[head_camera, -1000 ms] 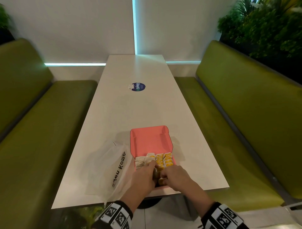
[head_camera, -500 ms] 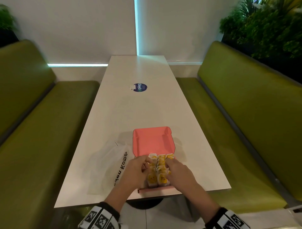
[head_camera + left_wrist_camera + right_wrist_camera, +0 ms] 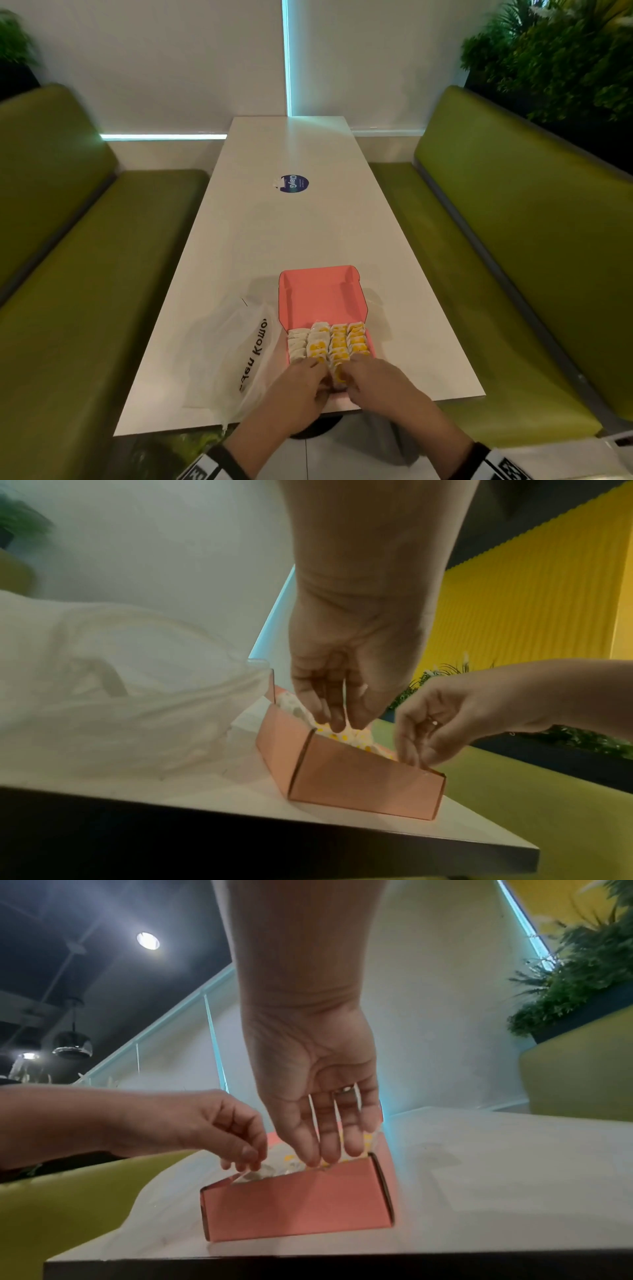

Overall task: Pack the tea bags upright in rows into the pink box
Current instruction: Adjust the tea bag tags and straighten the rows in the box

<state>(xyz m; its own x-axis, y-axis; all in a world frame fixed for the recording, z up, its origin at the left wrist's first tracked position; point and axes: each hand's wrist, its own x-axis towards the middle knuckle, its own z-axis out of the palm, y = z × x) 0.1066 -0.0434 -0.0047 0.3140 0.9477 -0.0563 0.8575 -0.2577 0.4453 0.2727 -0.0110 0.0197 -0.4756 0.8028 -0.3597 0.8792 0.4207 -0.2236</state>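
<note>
The pink box [image 3: 322,294] lies open near the table's front edge, its lid flat on the far side. Rows of white and yellow tea bags [image 3: 339,342] stand upright in it. Both hands are at its near end. My left hand [image 3: 301,380] has curled fingers and pinches a tea bag [image 3: 248,1175] at the box's near left corner. My right hand [image 3: 368,375] reaches down with fairly straight fingers [image 3: 325,1156] touching the tea bags just behind the near wall [image 3: 294,1207]. One yellow tea bag [image 3: 339,375] shows between the hands. The nearest tea bags are hidden by the hands.
A crumpled clear plastic bag [image 3: 239,349] with black lettering lies just left of the box. A round blue sticker [image 3: 294,183] is on the white table [image 3: 274,240] farther off. Green benches [image 3: 85,308] flank the table on both sides. The front edge [image 3: 308,823] is close to the box.
Half a second ago both hands covered the middle rows. They have drawn back to the near end, and several rows now show.
</note>
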